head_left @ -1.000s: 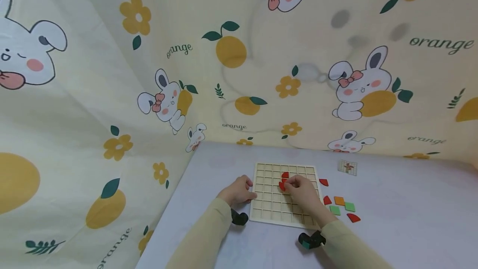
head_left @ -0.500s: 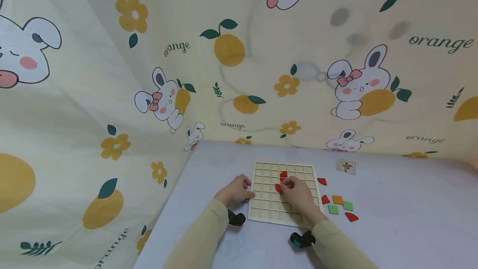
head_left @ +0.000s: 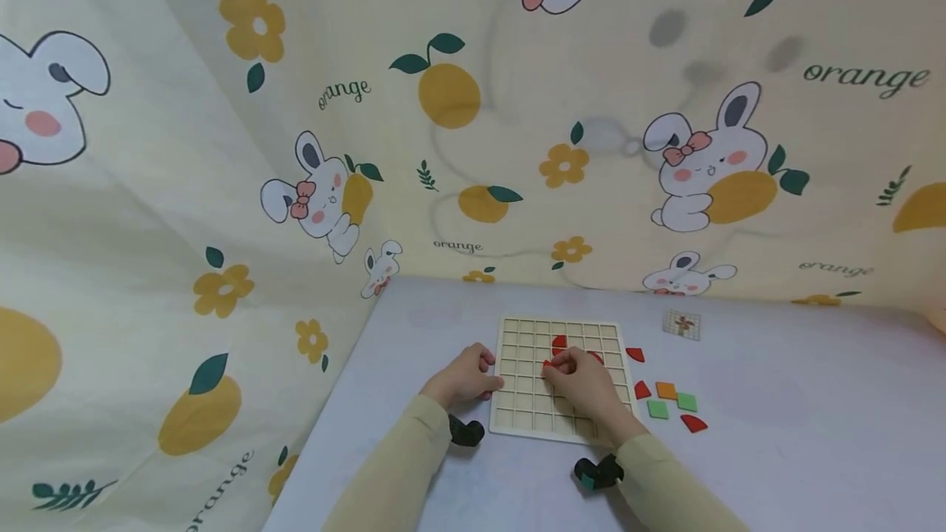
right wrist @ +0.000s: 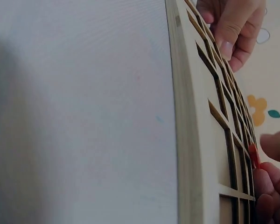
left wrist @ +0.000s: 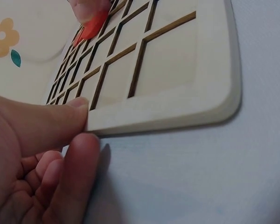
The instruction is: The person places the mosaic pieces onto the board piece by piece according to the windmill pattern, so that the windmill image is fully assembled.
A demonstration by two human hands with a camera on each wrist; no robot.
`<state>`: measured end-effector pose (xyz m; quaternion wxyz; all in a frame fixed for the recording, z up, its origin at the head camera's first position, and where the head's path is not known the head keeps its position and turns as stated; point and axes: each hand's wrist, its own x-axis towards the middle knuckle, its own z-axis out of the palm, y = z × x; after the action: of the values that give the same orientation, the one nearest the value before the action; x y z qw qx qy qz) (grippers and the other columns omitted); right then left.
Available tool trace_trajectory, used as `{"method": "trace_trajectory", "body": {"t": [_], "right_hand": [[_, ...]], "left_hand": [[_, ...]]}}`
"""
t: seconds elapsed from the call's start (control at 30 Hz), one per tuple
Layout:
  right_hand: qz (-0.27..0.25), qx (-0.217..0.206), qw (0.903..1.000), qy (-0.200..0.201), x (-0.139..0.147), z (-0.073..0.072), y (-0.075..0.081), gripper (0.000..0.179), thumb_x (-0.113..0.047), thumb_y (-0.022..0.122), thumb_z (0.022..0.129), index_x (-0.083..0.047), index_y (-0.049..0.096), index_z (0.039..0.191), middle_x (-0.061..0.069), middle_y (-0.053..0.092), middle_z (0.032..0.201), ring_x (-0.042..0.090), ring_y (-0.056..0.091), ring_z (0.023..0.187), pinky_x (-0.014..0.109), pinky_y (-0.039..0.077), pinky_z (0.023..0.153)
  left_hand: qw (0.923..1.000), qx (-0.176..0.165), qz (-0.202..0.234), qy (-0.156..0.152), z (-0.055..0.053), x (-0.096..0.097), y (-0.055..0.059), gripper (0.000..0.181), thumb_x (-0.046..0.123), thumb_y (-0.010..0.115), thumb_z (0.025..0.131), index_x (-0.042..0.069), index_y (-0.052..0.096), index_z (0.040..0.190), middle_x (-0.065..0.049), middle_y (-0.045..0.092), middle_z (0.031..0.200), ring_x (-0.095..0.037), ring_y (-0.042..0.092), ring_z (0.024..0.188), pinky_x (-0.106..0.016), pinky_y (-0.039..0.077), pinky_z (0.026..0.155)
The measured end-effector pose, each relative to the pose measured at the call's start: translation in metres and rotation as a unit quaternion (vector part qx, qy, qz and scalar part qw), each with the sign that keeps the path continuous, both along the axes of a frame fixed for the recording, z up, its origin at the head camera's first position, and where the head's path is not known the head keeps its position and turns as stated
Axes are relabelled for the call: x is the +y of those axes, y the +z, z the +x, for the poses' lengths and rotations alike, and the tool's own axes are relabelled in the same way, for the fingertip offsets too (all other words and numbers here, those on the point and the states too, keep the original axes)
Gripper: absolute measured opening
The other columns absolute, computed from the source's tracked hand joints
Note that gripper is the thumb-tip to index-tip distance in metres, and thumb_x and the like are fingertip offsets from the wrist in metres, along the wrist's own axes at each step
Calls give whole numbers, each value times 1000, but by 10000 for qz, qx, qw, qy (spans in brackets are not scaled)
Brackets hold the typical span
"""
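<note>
A pale wooden grid board (head_left: 517, 425) lies on the table. My left hand (head_left: 461, 376) holds its left edge, with the thumb (left wrist: 79, 103) on the rim and the index finger against the side. Over the middle squares, my right hand (head_left: 580, 380) pinches a red piece (right wrist: 254, 155) between thumb and fingers; most of that piece is hidden in the head view. Just beyond the fingers, red quarter-round tiles (head_left: 559, 341) sit in the grid. Another red tile (head_left: 595, 357) shows to the right of the right hand, partly covered by it.
Right of the board lie red quarter-round tiles (head_left: 693, 423), an orange square tile (head_left: 666, 391) and green square tiles (head_left: 686, 401). A small pattern card (head_left: 682, 324) with a pinwheel design is farther back. A printed curtain (head_left: 473, 146) stands behind the table.
My right hand has shifted slightly left across the board with the red piece, uncovering a red tile on its right. My left hand stays at the board's edge. The head view has drifted slightly.
</note>
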<state>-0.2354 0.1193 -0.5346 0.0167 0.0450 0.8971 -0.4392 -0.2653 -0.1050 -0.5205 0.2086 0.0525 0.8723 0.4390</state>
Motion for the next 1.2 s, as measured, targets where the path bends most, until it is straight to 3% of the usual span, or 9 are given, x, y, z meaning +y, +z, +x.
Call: {"method": "trace_trajectory", "body": {"t": [0.33, 0.63, 0.9, 1.2], "right_hand": [[157, -8, 9998, 83, -3, 5, 1, 20, -27, 70, 89, -16, 67, 106, 0, 58, 84, 19, 50, 79, 31, 41, 67], [-67, -272, 9996, 81, -6, 5, 2, 20, -27, 69, 90, -21, 70, 109, -1, 59, 89, 20, 49, 84, 32, 42, 68], [158, -105, 9998, 110, -7, 5, 0, 22, -26, 70, 89, -15, 63, 107, 2, 55, 80, 19, 48, 74, 32, 39, 61], [244, -57, 9997, -48, -9, 2, 1, 20, -26, 68, 91, -14, 62, 105, 2, 54, 78, 19, 48, 72, 32, 37, 59]], "left_hand": [[10000, -32, 58, 55, 1, 0, -5, 36, 14, 74, 86, 9, 50, 112, -7, 46, 101, -15, 60, 70, -27, 46, 66], [9999, 0, -83, 139, 2, 0, -3, 35, 15, 74, 86, 9, 50, 111, -8, 46, 100, -16, 59, 70, -28, 45, 66], [9998, -94, 0, 160, 5, 0, -4, 36, 14, 74, 86, 8, 50, 113, -8, 46, 101, -15, 59, 70, -27, 46, 65], [9999, -46, -119, 88, 0, -1, -3, 36, 18, 74, 86, 10, 50, 112, -7, 46, 101, -15, 58, 71, -28, 45, 67]]}}
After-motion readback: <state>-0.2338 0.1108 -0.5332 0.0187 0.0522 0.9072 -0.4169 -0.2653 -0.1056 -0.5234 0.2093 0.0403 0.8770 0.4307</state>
